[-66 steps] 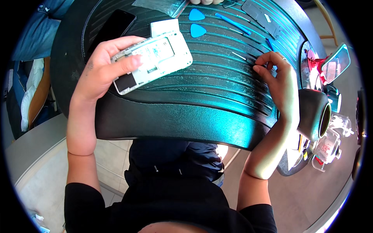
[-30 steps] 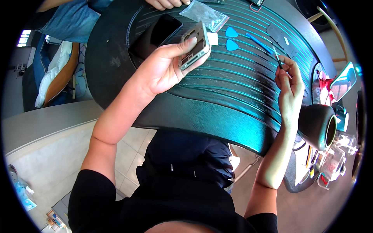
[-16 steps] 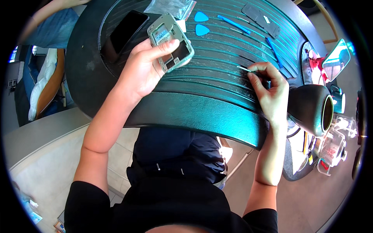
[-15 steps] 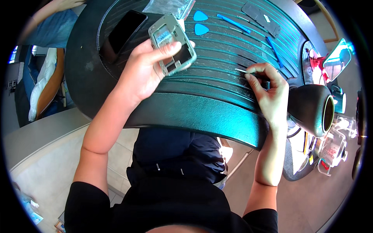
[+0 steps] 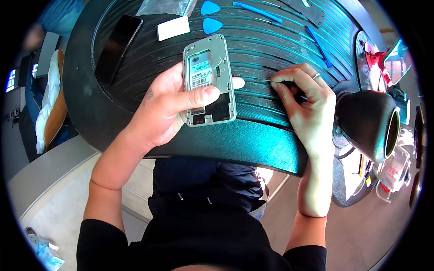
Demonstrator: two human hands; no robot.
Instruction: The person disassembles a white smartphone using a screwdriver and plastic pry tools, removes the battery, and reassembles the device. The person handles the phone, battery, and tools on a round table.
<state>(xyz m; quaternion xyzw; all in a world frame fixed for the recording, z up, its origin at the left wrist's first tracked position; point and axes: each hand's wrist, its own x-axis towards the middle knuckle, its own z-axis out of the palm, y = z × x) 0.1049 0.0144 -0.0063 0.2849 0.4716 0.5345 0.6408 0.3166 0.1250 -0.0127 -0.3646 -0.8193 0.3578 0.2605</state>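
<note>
My left hand point(image 5: 167, 104) grips an opened phone body point(image 5: 221, 77), silver-framed with a label in its recess, thumb across its lower part. My right hand point(image 5: 300, 99) is pinched low over the grooved black tray point(image 5: 99, 126), to the right of the phone body; whatever its fingertips hold is too hidden to name. Beyond them lie two blue triangular picks point(image 5: 211, 26), blue pry sticks point(image 5: 318, 47), thin tools, a white rectangular piece point(image 5: 173, 28), a plastic bag point(image 5: 165, 6) and a grey plate point(image 5: 307, 11). A dark phone point(image 5: 118, 49) lies at the left.
A dark pot point(image 5: 364, 119) stands by my right forearm, with glass ware point(image 5: 391, 174) and a red stand point(image 5: 375, 58) holding a pane at the right. Another person's jeans point(image 5: 56, 16) show at upper left, beside a bench with a white cushion point(image 5: 45, 113).
The phone body in my left hand has turned upright, facing up, and moved lower. The thin tool earlier seen at my right fingertips no longer shows clearly. The view has shifted slightly.
</note>
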